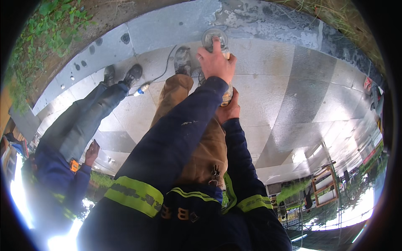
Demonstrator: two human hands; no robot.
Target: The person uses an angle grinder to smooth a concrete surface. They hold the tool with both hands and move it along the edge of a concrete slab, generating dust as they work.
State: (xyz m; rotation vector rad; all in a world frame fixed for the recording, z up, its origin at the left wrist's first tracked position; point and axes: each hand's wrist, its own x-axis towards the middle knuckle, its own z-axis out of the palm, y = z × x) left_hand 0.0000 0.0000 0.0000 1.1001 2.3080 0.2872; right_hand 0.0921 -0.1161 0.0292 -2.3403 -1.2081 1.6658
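Observation:
My left hand grips the head of a handheld power grinder, index finger forward over its round clear guard, which sits at the near edge of the grey stone strip. Below it, my right hand is closed round the yellow-and-dark grinder body, partly hidden by my left sleeve. My booted foot stands just left of the grinder on the pale pavement. A blue-and-white cord connector lies further left, with a dark cable.
Another person stands at my left in dark trousers, a hand by the waist with an orange item. Soil and plants border the stone strip. Red and dark objects lie at far right; a wooden frame stands at lower right.

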